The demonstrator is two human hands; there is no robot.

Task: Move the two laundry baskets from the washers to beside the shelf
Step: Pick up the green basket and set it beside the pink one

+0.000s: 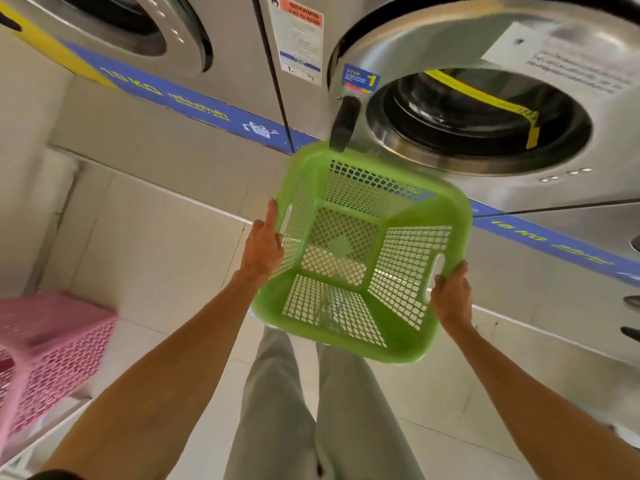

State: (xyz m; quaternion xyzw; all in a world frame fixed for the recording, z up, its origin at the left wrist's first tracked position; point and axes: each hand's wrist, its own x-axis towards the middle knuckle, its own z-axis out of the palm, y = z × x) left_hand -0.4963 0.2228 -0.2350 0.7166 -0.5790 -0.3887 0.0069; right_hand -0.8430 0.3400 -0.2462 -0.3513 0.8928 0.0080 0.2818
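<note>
- Basket [360,258], green and empty, hangs just before the right washer [485,109].
- I see left hand [261,249] and right hand [452,296] clasping its rims.
- Carrying step; next I'd head for the shelf, unseen here.

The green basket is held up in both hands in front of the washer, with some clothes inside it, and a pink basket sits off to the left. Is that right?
Not quite. The head view shows the green basket empty: its mesh bottom and walls are bare. The rest holds: the left hand and right hand grip its opposite rims in front of the washer, and the pink basket sits at left.
</note>
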